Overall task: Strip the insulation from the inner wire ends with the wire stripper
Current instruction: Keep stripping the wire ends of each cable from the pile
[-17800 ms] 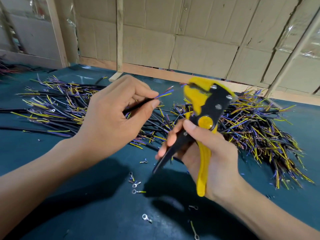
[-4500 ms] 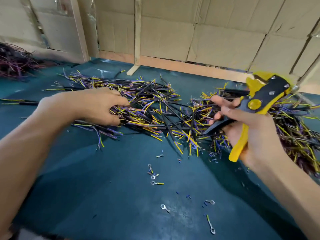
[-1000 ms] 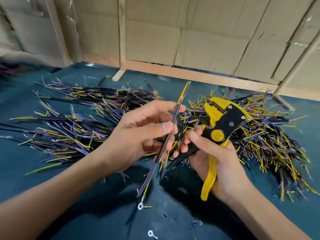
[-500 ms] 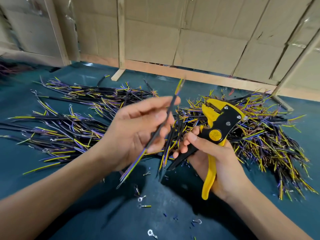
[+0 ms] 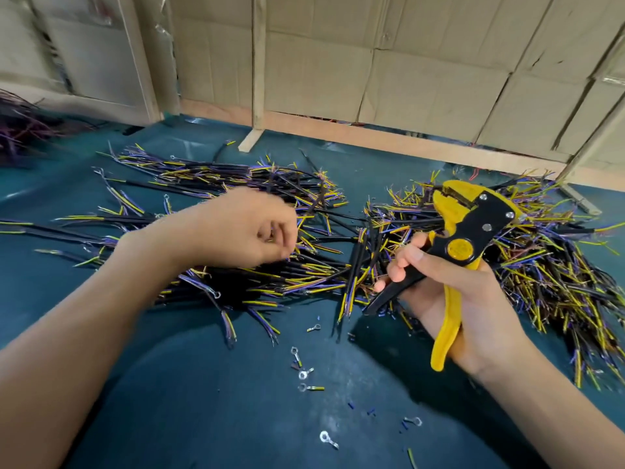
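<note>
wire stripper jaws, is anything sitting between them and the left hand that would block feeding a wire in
Nothing visible does. The wire stripper, gripped by the right hand, has its head raised above the right wire pile. The blurred left hand hovers over the left wire pile, with open air between.

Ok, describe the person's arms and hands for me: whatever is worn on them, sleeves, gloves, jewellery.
Both forearms are bare right to the picture's edge, with no sleeve in view. The left hand and the right hand wear no gloves. No watch, bracelet or ring shows on either wrist or on the visible fingers. The left hand is motion-blurred, so fine detail there cannot be told.
</note>
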